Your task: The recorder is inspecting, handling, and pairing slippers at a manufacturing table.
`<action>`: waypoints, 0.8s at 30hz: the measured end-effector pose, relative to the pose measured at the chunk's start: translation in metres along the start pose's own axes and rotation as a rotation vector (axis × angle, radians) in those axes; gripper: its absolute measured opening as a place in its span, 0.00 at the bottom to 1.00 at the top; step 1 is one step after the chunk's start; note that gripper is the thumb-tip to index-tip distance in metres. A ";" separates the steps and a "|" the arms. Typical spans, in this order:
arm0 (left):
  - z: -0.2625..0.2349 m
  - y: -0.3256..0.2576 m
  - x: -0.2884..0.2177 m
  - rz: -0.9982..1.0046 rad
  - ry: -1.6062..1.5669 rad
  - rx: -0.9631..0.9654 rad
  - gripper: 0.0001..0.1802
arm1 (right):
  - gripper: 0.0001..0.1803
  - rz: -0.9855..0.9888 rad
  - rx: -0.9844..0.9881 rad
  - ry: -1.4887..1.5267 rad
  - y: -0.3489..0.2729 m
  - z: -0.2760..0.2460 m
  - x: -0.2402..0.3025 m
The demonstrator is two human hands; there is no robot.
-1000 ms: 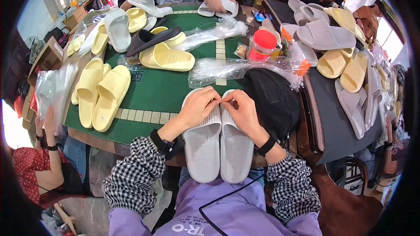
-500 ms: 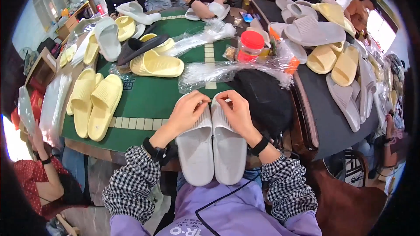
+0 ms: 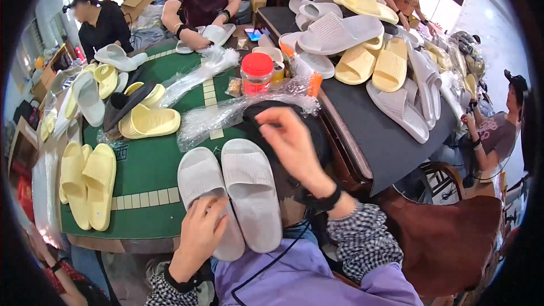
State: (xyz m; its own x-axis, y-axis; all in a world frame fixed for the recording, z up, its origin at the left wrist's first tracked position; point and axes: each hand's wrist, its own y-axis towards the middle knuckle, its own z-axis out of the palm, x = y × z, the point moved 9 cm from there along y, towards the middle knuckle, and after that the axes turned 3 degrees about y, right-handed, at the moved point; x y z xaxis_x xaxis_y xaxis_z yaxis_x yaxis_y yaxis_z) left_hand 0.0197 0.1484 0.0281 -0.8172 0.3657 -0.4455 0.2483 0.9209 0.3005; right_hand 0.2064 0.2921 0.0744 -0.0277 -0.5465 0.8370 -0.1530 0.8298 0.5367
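Observation:
A pair of light grey slippers lies side by side at the table's near edge, toes pointing away. My left hand (image 3: 199, 239) is closed at the left grey slipper (image 3: 201, 174), its bent fingers at the edge of the strap. The right grey slipper (image 3: 252, 192) lies against it with no hand on it. Raised beyond that slipper's right side, my right hand (image 3: 290, 144) has loosely curved fingers, with a gap between thumb and forefinger and nothing seen in it. A black cloth item (image 3: 309, 130) lies behind this hand, partly hidden.
Clear plastic ties (image 3: 226, 116) in a bag lie beyond the slippers, near a red-lidded jar (image 3: 256, 73). Yellow slippers (image 3: 99, 187) lie left on the green table (image 3: 153, 167). More slippers are piled on the black table (image 3: 391, 153) at right. Several people work around.
The view has turned right. Both hands have left the slippers' toes: my left hand has come back to the left slipper's strap, my right hand has lifted away to the right.

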 end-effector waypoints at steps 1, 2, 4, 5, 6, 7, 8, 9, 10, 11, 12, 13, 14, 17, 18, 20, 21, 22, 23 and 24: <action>0.004 0.000 0.001 -0.018 -0.005 0.009 0.26 | 0.11 -0.020 0.014 -0.080 0.006 -0.020 0.013; 0.006 0.000 0.000 -0.008 -0.005 -0.004 0.26 | 0.11 -0.049 0.005 -0.148 0.013 -0.043 0.026; 0.016 0.003 -0.005 0.056 0.128 0.031 0.28 | 0.11 -0.035 -0.058 -0.110 0.033 -0.093 0.040; 0.020 0.005 -0.004 0.053 0.125 0.025 0.28 | 0.12 -0.056 -0.096 -0.161 0.048 -0.116 0.046; 0.026 0.008 -0.005 0.069 0.171 0.034 0.29 | 0.13 -0.040 -0.142 -0.237 0.064 -0.139 0.045; 0.029 0.012 -0.007 0.098 0.213 0.017 0.30 | 0.13 0.011 -0.209 -0.228 0.078 -0.159 0.037; 0.034 0.014 -0.003 0.080 0.223 0.033 0.30 | 0.15 0.026 -0.232 -0.287 0.091 -0.175 0.032; 0.036 0.015 -0.002 0.078 0.248 0.027 0.30 | 0.18 -0.030 -0.255 -0.570 0.105 -0.187 0.034; 0.038 0.016 0.001 0.067 0.268 0.031 0.31 | 0.18 -0.070 -0.226 -0.561 0.119 -0.192 0.028; 0.037 0.017 0.000 0.079 0.277 0.002 0.28 | 0.21 -0.138 -0.226 -0.653 0.131 -0.196 0.026; 0.033 0.014 0.002 0.077 0.289 -0.018 0.28 | 0.25 -0.159 -0.251 -0.740 0.141 -0.201 0.019; 0.030 0.010 0.005 0.057 0.263 -0.002 0.27 | 0.25 -0.209 -0.221 -0.735 0.152 -0.202 0.012; 0.027 0.006 0.009 0.039 0.237 0.015 0.25 | 0.28 -0.094 -0.230 -0.679 0.164 -0.211 -0.007; -0.009 -0.007 0.036 -0.086 0.239 -0.049 0.22 | 0.34 0.081 -0.211 -0.620 0.187 -0.231 -0.049; -0.023 -0.013 0.049 -0.139 0.184 -0.075 0.19 | 0.37 0.123 -0.176 -0.607 0.194 -0.234 -0.061; -0.049 -0.020 0.073 -0.170 0.210 -0.105 0.16 | 0.31 0.113 -0.172 -0.771 0.203 -0.244 -0.069; -0.057 -0.024 0.087 -0.210 0.221 -0.107 0.15 | 0.26 0.048 -0.175 -0.916 0.207 -0.248 -0.064; -0.066 -0.028 0.099 -0.238 0.227 -0.131 0.15 | 0.23 0.060 -0.211 -1.072 0.210 -0.253 -0.063; -0.070 -0.035 0.116 -0.303 0.222 -0.097 0.16 | 0.23 0.098 -0.216 -0.912 0.210 -0.262 -0.063; -0.070 -0.040 0.128 -0.340 0.227 -0.070 0.16 | 0.23 0.067 -0.194 -0.910 0.215 -0.263 -0.058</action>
State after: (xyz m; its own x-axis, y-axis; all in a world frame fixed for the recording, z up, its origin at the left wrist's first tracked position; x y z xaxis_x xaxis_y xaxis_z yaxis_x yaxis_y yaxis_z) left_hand -0.1314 0.1492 0.0180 -0.9424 -0.0041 -0.3345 -0.0852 0.9699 0.2282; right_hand 0.4349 0.5317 0.1696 -0.8064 -0.3070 0.5055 0.0428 0.8222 0.5676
